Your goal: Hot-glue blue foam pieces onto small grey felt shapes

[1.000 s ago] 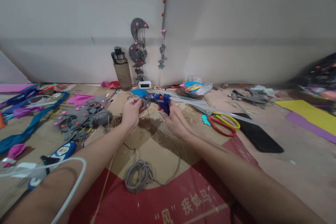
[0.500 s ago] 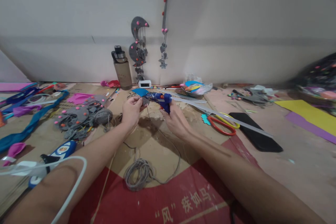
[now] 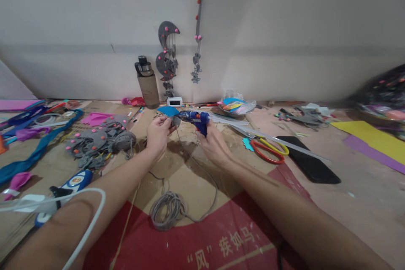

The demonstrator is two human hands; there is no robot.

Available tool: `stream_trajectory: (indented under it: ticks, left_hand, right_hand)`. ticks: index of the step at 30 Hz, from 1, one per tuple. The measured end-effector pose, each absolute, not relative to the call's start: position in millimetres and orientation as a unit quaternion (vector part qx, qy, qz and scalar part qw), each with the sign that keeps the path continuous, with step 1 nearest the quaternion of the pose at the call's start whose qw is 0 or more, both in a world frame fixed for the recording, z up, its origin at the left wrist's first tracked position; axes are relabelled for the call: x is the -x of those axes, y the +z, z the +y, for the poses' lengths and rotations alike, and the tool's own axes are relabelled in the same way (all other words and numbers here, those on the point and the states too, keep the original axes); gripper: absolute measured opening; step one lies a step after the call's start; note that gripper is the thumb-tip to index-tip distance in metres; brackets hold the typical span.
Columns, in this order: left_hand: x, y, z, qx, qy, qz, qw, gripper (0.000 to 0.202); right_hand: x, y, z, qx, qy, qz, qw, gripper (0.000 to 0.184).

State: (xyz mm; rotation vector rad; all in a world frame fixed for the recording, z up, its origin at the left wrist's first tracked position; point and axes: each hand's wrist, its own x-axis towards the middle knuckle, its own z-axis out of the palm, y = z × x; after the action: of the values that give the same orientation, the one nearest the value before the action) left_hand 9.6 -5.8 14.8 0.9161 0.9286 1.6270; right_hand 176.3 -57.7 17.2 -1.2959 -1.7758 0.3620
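My right hand is closed round the handle of a blue glue gun, whose nozzle points left. My left hand pinches a small grey felt piece right at the nozzle tip. A grey string runs from that piece down to a loose coil on the cardboard between my forearms. A blue felt shape lies just behind my left hand.
Red and yellow scissors and a black phone lie to the right. A pile of grey felt cutouts sits left. A water bottle and hanging felt moons stand by the wall. A white cable crosses my left forearm.
The glue gun and my right hand have shifted slightly to the right. My left hand stays at the nozzle with the grey piece.
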Motion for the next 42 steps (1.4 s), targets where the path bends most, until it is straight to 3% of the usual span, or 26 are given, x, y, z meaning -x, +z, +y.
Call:
stream_trajectory:
  ticks: [15,30,37,39,42]
  left_hand:
    - [-7,15,-4,-0.366,0.686,0.38,0.501,0.02]
    - [-9,19,-8,-0.344,0.677,0.37,0.536,0.019]
    - [-11,19,-9,-0.359,0.68,0.363,0.527,0.021]
    - [-11,18,-10,-0.366,0.681,0.364,0.519,0.022]
    - [-12,18,-9,-0.382,0.684,0.369,0.5,0.024]
  right_hand:
    - [-180,17,-54,0.538,0.131,-0.705,0.443,0.038]
    - [-188,6,-35,0.531,0.163,-0.662,0.503,0.036]
    - [-203,1,-19,0.649,0.311,-0.596,0.357,0.019]
    - [-209,2,-19,0.665,0.266,-0.623,0.314,0.019]
    - [-215,6,-23,0.692,0.106,-0.654,0.285,0.024]
